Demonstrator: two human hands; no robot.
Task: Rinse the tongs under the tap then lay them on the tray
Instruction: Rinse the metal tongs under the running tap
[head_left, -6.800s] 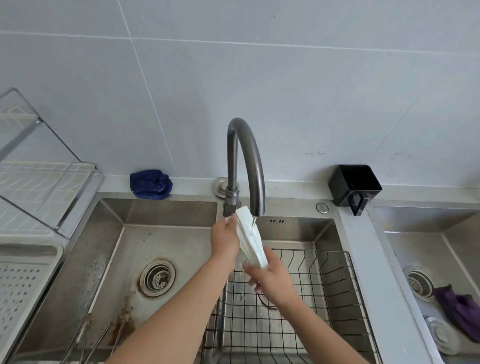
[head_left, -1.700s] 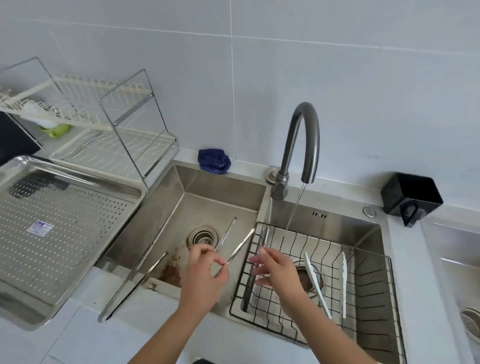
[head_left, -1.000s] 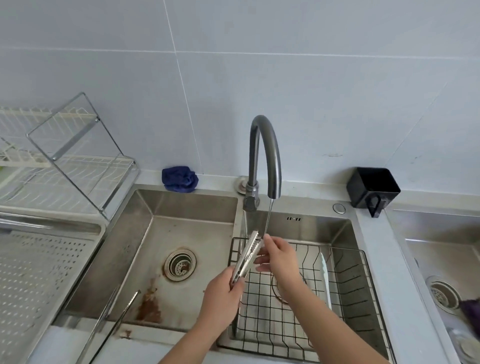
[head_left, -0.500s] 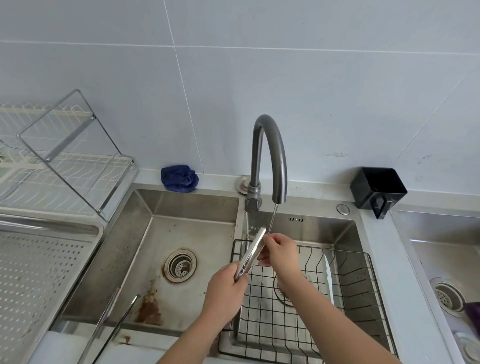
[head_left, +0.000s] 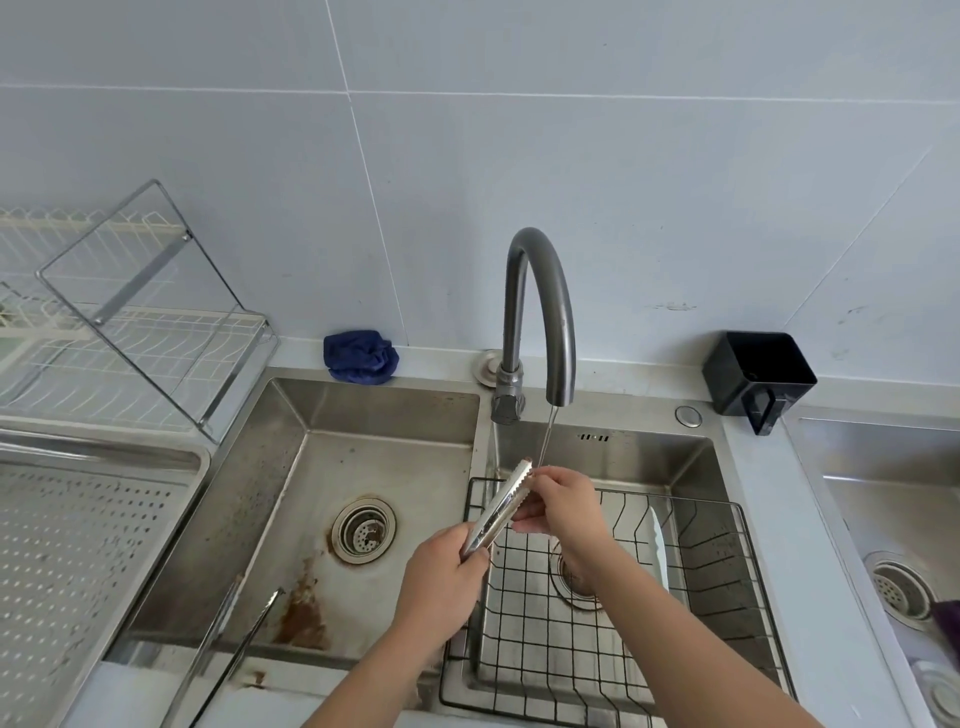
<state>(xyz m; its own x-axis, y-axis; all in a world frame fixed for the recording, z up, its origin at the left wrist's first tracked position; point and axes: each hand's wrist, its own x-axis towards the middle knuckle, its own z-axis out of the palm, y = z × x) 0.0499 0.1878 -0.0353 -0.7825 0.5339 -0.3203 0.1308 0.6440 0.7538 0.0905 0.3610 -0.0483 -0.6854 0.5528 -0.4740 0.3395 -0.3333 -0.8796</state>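
- Just below the spout, the metal tongs (head_left: 501, 506) slant upward over the divider between the two basins, arms pressed together, serrated tips beside the thin water stream (head_left: 545, 439).
- The left hand (head_left: 441, 577) grips the handle end, fingers curled round it.
- The right hand (head_left: 558, 501) pinches the tongs near the tips.
- The tap (head_left: 543, 312) arches above both hands.
- A wire basket (head_left: 727, 571) sits in the right basin, holding a white utensil (head_left: 660, 545).
- The perforated tray (head_left: 78, 545) lies far left, well apart from the tongs.
- A second pair of tongs (head_left: 234, 649) leans on the left basin's front edge.
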